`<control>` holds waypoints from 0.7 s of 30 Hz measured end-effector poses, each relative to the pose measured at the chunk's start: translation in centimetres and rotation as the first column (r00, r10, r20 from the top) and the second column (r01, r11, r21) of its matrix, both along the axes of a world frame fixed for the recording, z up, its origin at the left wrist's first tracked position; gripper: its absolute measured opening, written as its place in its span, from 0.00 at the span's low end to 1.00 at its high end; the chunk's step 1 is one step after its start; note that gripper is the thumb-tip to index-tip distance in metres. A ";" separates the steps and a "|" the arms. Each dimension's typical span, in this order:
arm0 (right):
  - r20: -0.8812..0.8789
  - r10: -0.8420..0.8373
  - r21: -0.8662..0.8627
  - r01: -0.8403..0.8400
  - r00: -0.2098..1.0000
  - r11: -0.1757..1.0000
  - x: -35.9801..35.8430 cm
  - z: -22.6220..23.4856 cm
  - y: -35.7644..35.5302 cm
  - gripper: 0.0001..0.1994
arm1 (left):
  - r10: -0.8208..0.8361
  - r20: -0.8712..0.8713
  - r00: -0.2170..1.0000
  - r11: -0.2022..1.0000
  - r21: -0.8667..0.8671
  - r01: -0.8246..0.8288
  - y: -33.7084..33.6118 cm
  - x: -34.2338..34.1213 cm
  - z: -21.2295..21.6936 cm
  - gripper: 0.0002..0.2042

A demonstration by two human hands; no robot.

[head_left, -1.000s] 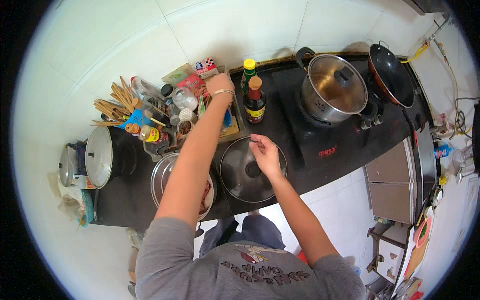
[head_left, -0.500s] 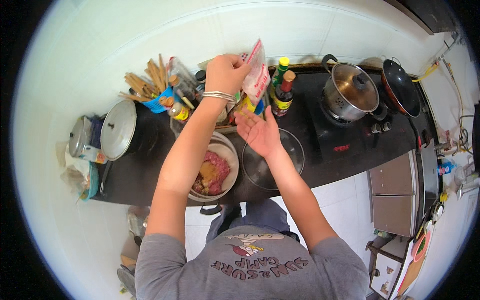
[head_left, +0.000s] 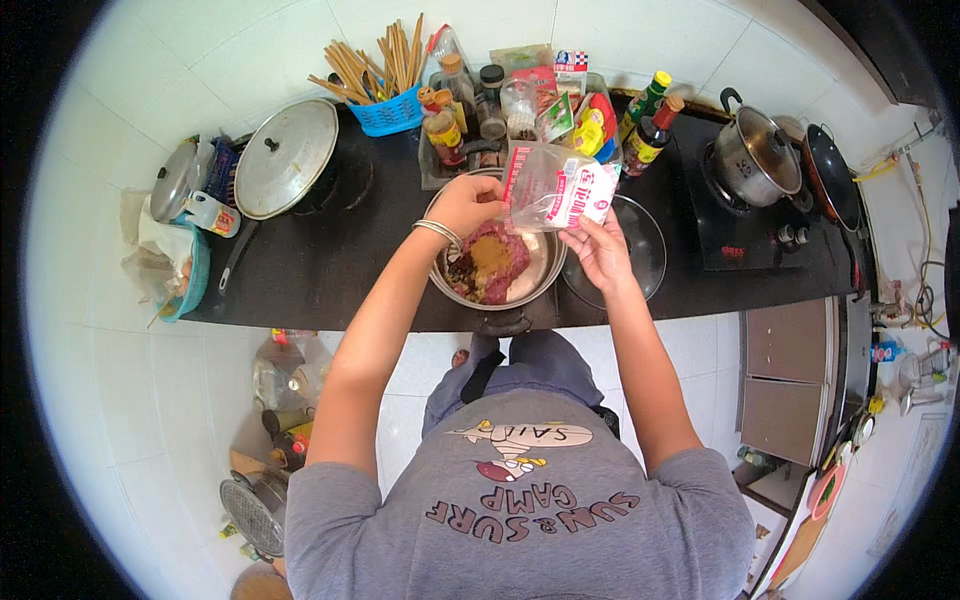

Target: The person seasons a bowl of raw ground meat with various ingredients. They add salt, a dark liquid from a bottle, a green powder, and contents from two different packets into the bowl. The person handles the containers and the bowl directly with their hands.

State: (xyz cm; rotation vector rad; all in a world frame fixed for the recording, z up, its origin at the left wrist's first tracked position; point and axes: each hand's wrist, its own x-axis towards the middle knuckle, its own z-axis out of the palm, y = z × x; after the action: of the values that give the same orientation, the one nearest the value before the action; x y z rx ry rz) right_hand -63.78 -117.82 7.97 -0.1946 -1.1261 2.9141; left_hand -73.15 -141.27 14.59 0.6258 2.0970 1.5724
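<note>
The black counter (head_left: 290,275) in front of me carries a pot of meat (head_left: 549,265). Taking that pot as my centre, a glass lid (head_left: 645,258) lies at 3 o'clock, a hob (head_left: 765,255) sits toward 2, two bottles (head_left: 648,142) stand past 1, a seasoning tray (head_left: 431,165) at 12, a teal basket (head_left: 189,290) at 9.

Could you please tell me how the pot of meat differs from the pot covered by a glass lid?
The meat pot is open, showing meat inside, while the lidded pot is covered by a glass lid. The meat pot stands near the front edge of the counter; the lidded pot sits on the black cooktop. Both are round with dark handles.
</note>
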 end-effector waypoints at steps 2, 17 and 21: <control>0.045 -0.049 0.049 0.047 0.998 0.998 1.0 0.0 -0.8 0.17 | 0.003 0.039 0.999 1.000 -0.013 -0.002 -0.5 0.6 -1.0 0.03; -0.011 -0.265 0.205 0.261 0.964 0.943 1.4 1.2 -3.0 0.17 | 0.048 -0.049 0.998 0.998 0.040 -0.046 -1.2 -0.3 -5.3 0.05; -0.004 -0.240 0.203 0.236 0.971 0.950 1.2 1.1 -2.7 0.17 | 0.012 0.011 1.000 0.995 0.102 -0.013 -1.2 -0.3 -4.6 0.05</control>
State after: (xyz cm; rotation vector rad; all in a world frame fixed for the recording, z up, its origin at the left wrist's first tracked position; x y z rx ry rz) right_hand -62.60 -120.52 9.05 -0.3324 -1.2916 2.5755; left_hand -73.50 -142.49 9.99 0.6383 2.0269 1.6943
